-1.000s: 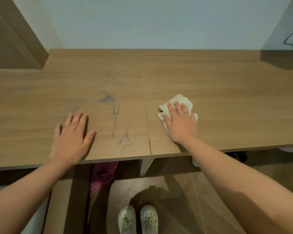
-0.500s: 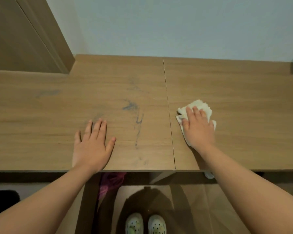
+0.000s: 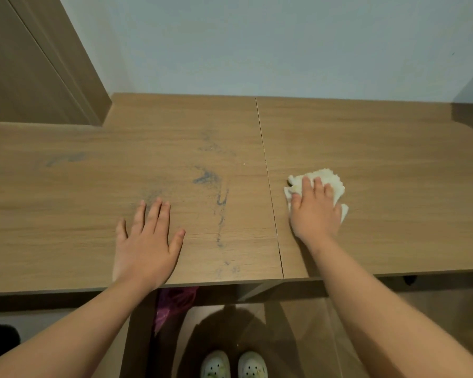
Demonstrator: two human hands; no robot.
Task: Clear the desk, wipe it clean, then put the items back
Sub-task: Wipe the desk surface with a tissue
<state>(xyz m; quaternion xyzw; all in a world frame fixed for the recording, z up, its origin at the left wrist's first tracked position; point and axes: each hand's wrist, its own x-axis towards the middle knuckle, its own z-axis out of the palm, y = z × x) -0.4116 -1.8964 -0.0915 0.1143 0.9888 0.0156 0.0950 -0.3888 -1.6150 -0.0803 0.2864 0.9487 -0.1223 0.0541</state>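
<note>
Cloth (image 3: 329, 178) under right hand (image 3: 315, 215) on desk (image 3: 399, 159)

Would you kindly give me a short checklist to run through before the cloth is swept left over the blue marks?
1. Cloth lies on the desk under the right hand, which presses it down: ok.
2. Left hand rests flat on the desk as a brace: ok.
3. Nothing stands between the cloth and the blue marks: ok.
4. Left hand lies out of the wiping path: not ok, it lies close beside the marks.
5. Blue marks gone: not ok, they show plainly.
6. Cloth damp enough to lift them: cannot tell.
</note>
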